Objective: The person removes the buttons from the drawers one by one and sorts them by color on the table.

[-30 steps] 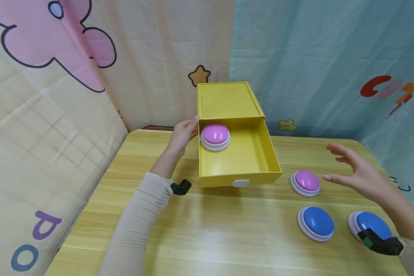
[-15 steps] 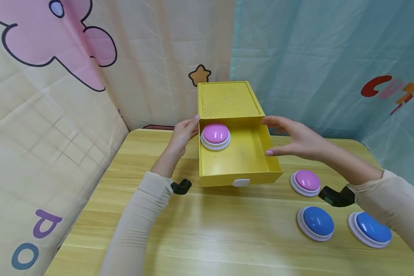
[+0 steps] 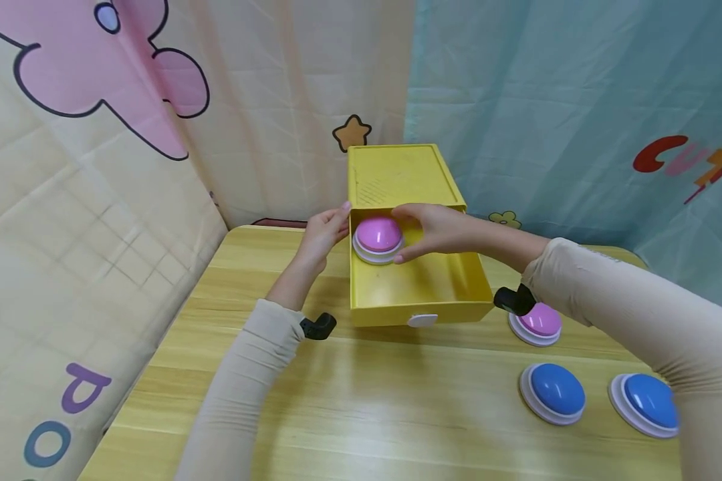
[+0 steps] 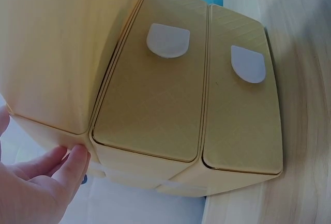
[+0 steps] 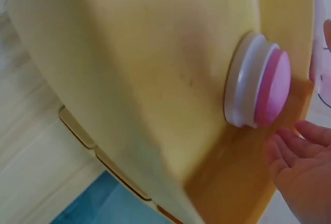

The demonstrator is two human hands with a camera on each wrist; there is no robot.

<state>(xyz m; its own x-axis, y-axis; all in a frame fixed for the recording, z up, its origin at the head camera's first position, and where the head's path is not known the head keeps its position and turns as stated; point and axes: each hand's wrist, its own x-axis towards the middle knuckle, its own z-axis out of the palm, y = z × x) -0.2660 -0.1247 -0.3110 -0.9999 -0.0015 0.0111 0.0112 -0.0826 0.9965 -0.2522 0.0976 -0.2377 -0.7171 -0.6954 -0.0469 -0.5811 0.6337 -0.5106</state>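
A yellow drawer cabinet (image 3: 404, 175) stands at the back of the table with its top drawer (image 3: 421, 287) pulled out. Inside the drawer, at its back left, sits a pink push button (image 3: 378, 235) on a white base. My left hand (image 3: 321, 238) rests against the cabinet's left side; in the left wrist view, bent fingers (image 4: 72, 164) touch that side beside the top drawer. My right hand (image 3: 442, 230) reaches into the drawer, thumb and fingers spread at the button's right side. The right wrist view shows a small gap between the fingers (image 5: 289, 149) and the button.
On the table right of the cabinet lie another pink button (image 3: 541, 321), partly under my right wrist camera, and two blue buttons, one nearer (image 3: 557, 391) and one farther right (image 3: 646, 401). Below the open drawer are two closed drawers (image 4: 150, 94). A printed curtain hangs behind.
My right hand has moved left from above the table, over the drawer's right wall, to the pink button inside. My left hand has stayed at the cabinet's side.
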